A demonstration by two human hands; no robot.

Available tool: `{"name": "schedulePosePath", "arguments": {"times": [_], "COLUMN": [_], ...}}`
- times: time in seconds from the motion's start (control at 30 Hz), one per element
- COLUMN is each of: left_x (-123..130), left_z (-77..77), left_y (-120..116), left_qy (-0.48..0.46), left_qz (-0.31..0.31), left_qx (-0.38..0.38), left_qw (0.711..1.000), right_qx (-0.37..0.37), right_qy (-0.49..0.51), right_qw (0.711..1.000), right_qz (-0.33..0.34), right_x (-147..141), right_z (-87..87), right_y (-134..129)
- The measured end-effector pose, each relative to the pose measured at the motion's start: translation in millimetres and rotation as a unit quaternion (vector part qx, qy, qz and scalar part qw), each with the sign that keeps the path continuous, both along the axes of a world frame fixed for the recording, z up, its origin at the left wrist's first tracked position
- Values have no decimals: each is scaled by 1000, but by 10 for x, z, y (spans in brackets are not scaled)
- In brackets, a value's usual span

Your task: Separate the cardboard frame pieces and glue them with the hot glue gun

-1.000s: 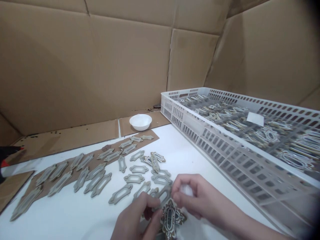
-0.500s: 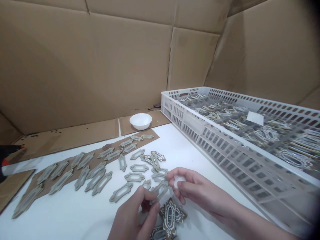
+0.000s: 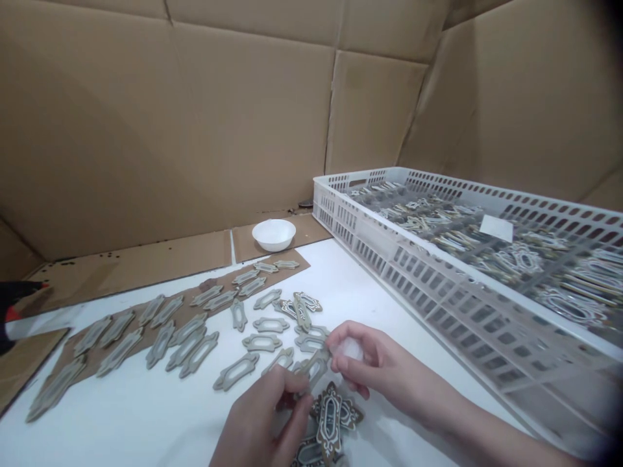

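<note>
Two bare hands, at work over a white tabletop [image 3: 350,279].

Left hand [image 3: 253,415]: fingers curled, thumb and forefinger a narrow gap apart, tips at the near end of one grey, flat, point-ended slotted frame [image 3: 314,368]; from where I stand I cannot tell whether it is gripped or merely touched.

Right hand [image 3: 382,366]: fingers bent round one whitish, translucent, rounded lump [image 3: 351,350], pinched towards the tips, apparently to keep it near that frame.

Further grey frames: roughly two dozen, about sixteen on a brown cardboard strip [image 3: 299,257], the rest on the tabletop; mostly spaced, a few overlapping, seemingly so that each can be lifted singly.

Brown frames with white scrollwork [image 3: 329,421]: at least three, heaped crosswise between the hands, probably for short reach. Two more lie farther off beneath one paler piece [image 3: 302,313].

White perforated plastic crate [image 3: 335,211]: one, at right; frames in divided rows, too dense to count, presumably partitioned for order. One white card [image 3: 496,227] on top.

Round white bowl [image 3: 273,235]: one, at the back, probably placed clear of the elbows.
</note>
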State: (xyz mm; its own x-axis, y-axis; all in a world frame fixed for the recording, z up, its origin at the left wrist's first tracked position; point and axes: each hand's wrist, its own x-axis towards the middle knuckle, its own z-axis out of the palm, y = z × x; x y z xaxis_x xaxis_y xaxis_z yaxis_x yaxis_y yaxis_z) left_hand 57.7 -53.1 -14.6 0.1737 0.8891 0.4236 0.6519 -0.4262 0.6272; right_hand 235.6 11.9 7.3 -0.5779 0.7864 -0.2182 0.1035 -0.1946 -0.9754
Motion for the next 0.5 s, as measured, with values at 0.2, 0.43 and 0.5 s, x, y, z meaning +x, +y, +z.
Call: {"name": "schedulePosePath", "arguments": {"times": [0.2,0.43,0.5], "left_x": [-4,4,9], "left_z": [-35,-25,-29], "left_y": [-2,-5,-7], "left_qy": [17,34,50], "left_qz": [-5,-14,-16], "left_qx": [30,87,117], "left_qw": [999,996,992], "right_qx": [47,130,156], "right_qy": [-38,-139,-141], "right_qw": [998,982,978], "right_qz": [17,16,10], "right_x": [8,10,8], "right_z": [14,3,-1], "right_y": [-8,-31,-43]}}
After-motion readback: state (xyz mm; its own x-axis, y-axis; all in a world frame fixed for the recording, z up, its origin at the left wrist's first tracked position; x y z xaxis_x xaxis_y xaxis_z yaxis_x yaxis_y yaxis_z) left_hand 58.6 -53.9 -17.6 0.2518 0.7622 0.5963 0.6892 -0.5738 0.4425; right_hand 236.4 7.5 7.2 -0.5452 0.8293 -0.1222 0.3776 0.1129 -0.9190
